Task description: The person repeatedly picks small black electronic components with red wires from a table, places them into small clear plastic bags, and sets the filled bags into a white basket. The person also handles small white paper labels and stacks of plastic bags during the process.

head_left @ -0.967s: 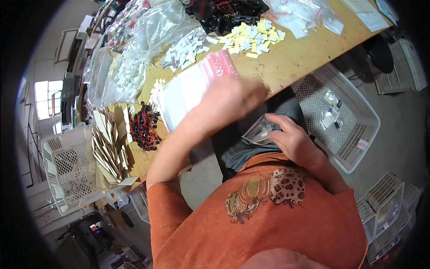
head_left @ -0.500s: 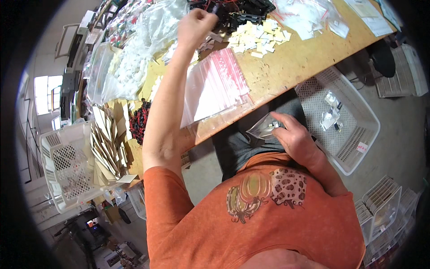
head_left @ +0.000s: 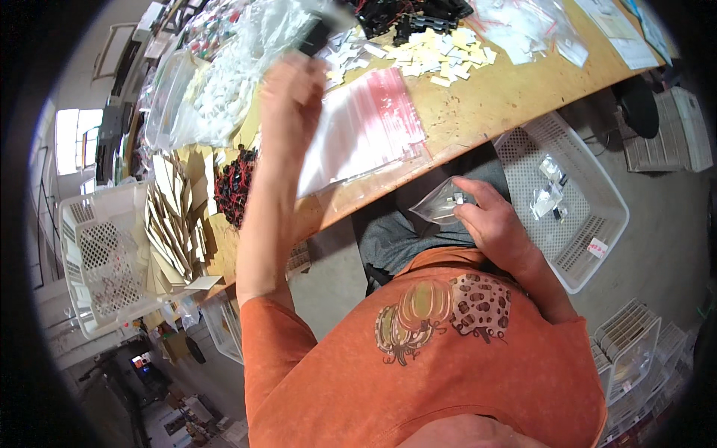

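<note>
My left hand (head_left: 295,86), smeared by motion, is above the table at the upper left. At its fingertips is a blurred dark flat piece (head_left: 317,36), apparently gripped; its kind is hard to make out. My right hand (head_left: 493,220) is over my lap, thumb and fingers pinching a small clear zip bag (head_left: 437,203) with a few small pale pieces inside. Between the hands, a stack of clear zip bags with pink-red seal strips (head_left: 366,123) lies along the table's near edge. Beyond it are scattered yellow and white tabs (head_left: 441,54) and a heap of black parts with wires (head_left: 418,21).
A white plastic basket (head_left: 597,179) with several filled bags is at the right, below table level. To the left are a bundle of red-and-black wired parts (head_left: 236,187), upright cardboard pieces (head_left: 175,216) and another white basket (head_left: 78,254). A large clear bag of white pieces (head_left: 216,104) lies farther back.
My left hand has drawn back left and nearer from the black heap, with the dark piece now at its fingertips. My right hand keeps holding the small bag over my lap.
</note>
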A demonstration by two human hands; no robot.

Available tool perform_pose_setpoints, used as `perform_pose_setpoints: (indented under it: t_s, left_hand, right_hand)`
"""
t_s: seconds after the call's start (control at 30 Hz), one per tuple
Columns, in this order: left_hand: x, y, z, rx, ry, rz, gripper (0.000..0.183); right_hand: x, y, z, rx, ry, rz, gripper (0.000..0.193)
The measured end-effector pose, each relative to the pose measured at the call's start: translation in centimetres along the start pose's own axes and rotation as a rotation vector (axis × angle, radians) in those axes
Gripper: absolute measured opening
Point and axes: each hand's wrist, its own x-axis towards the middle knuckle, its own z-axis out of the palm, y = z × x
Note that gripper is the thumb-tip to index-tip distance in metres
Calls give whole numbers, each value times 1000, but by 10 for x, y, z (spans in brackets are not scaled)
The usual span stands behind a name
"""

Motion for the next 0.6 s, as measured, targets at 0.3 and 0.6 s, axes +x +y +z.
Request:
perform_pose_setpoints:
  t_s: [0.3, 0.6]
  left_hand:
    - [-133, -8, 50, 1544, -823, 96, 18]
    - [-130, -17, 44, 1577, -1079, -265, 21]
  right_hand:
    - [15, -28, 12, 82, -89, -113, 5]
    - [17, -36, 28, 89, -273, -132, 9]
